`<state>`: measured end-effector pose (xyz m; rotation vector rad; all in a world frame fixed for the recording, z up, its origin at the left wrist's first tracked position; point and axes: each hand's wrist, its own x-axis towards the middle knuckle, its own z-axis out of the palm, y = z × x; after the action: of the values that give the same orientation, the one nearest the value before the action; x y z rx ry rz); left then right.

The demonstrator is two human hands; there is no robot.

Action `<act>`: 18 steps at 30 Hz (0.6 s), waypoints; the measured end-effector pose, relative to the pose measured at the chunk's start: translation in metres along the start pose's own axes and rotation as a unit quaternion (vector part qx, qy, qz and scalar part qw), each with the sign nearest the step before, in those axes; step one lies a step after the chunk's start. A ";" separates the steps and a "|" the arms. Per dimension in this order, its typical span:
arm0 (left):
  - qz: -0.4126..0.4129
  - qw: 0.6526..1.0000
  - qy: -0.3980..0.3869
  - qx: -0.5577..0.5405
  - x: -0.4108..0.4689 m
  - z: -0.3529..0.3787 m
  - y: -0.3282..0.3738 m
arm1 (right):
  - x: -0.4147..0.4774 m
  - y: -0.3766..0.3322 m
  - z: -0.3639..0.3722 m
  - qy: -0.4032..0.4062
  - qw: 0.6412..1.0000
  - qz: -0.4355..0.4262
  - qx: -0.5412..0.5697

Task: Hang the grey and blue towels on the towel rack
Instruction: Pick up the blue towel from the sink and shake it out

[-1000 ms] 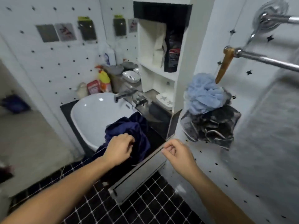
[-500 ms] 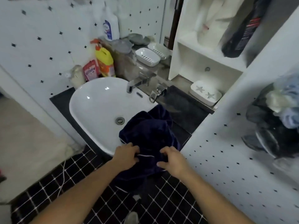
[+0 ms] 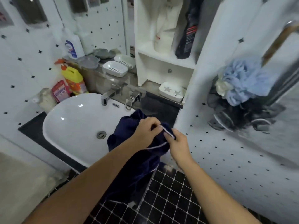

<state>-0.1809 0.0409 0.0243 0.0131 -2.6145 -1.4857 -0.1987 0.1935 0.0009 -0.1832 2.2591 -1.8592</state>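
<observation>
Raised blue towel [image 3: 139, 165] now hangs beside sink [image 3: 68, 110] above tiled floor [image 3: 169, 199].

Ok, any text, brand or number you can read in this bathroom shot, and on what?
Nothing here reads cleanly.
White bottle: blue label, too blurred to read.
Yellow bottle: orange label, blurred.
Pink pouch: print too small.
Black pouch on the shelf: red and white print, blurred.

limbs: 2 | left hand [image 3: 146, 132]: bare, forearm bare to frame edge | right hand [image 3: 178, 145]: bare, forearm bare to frame edge
</observation>
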 end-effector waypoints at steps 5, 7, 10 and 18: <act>0.057 0.997 -0.042 0.022 -0.005 0.048 0.078 | -0.029 -0.040 -0.086 0.062 0.985 0.014 0.160; 0.106 0.992 -0.050 0.048 -0.012 0.069 0.108 | -0.048 -0.047 -0.126 0.080 0.982 -0.013 0.173; 0.137 0.989 -0.006 0.055 -0.021 0.097 0.146 | -0.077 -0.054 -0.185 0.081 0.985 -0.073 0.133; 0.196 0.978 0.061 0.045 -0.027 0.166 0.256 | -0.126 -0.079 -0.334 0.127 0.974 -0.185 0.026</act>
<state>-0.1592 0.3164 0.1561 -0.3669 -2.4046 -1.1908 -0.1591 0.5250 0.1496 -0.4064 2.4760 -2.2384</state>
